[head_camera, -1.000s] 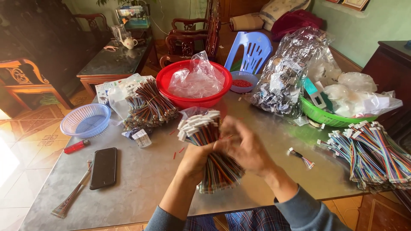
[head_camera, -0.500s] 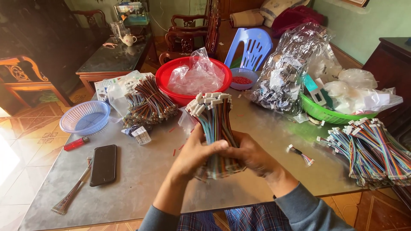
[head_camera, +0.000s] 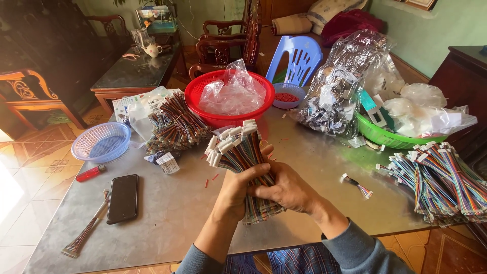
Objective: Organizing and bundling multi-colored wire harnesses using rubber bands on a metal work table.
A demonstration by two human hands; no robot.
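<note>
Tiled floor (head_camera: pixel 30 167) in orange-brown patterned squares, washed by bright daylight from the left. Pale green wall (head_camera: pixel 431 35) at right, with a dark wooden cabinet (head_camera: pixel 464 76) against it. Carved dark wooden armchairs (head_camera: pixel 223 43) at the back, another carved chair (head_camera: pixel 25 96) at far left. Glass-topped wooden side table (head_camera: pixel 132 76) bearing a white teapot (head_camera: pixel 152 49). Light blue plastic chair (head_camera: pixel 294 56) behind a grey metal-topped table (head_camera: pixel 314 162).
</note>
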